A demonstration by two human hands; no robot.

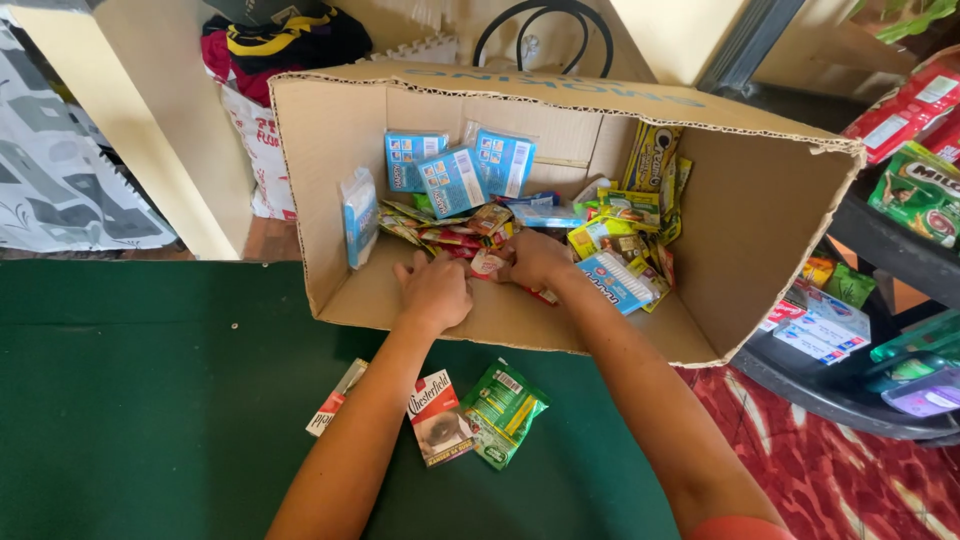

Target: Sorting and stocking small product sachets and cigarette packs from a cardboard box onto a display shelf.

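Fingers of both my hands dig among sachets (470,235)
Left hand (435,292) curled, right hand (535,260) gripping a red-white packet (487,264) inside the cardboard box (770,215)

sachets (470,235): small, colourful, flat | loose heap | inside cardboard box (770,230) lying on its side

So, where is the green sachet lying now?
The green sachet lies on the green table, outside the cardboard box, between the person's forearms, beside a red-and-white packet.
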